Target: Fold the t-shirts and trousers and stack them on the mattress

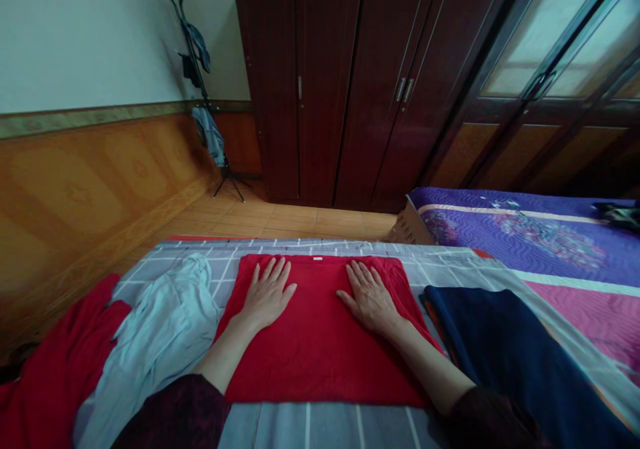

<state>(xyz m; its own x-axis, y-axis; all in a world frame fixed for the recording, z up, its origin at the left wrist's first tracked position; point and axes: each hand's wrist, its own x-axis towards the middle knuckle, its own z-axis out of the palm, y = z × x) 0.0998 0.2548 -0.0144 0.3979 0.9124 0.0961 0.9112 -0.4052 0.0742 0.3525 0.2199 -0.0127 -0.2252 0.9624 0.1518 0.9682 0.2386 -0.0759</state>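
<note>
Red shirt (320, 359) lies squared off on the bed (283, 429), its folding seemingly partly done. Crumpled at left, a pale garment (167, 316) and red cloth (55, 369) seem to await folding; navy cloth (510, 356) at right looks folded. Left hand (267, 296) and right hand (370, 297) rest open, flat near the shirt's far edge.

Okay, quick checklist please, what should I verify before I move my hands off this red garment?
1. Left hand flat, fingers spread on the red garment: ok.
2. Right hand flat on it too: ok.
3. White label showing at the far edge: ok.
4. Pale garment on the left smoothed out: not ok, it lies crumpled.
5. Navy cloth set off to the right: ok.
6. Red garment's underside free of creases: cannot tell, hidden.
</note>
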